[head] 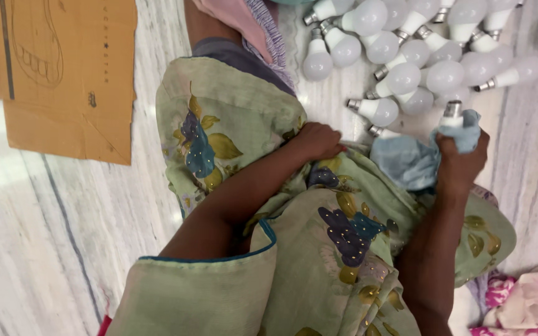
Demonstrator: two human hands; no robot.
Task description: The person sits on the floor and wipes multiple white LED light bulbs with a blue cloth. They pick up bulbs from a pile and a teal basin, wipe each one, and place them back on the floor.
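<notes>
Your right hand (pixel 461 163) is clenched around a bulb (pixel 451 115) wrapped in a light blue cloth (pixel 409 160); only the bulb's metal screw base pokes out above your fingers. Your left hand (pixel 317 142) is curled shut on your knee, gripping the green floral fabric (pixel 238 124), no bulb in it. The pile of white bulbs (pixel 406 56) lies just beyond your right hand on the marble floor (pixel 63 236), loose and unsorted. I can't tell wiped from unwiped ones, so progress reads as: one bulb in hand, many left on the floor. Flattened cardboard (pixel 70 74) sits well off past your left hand.
</notes>
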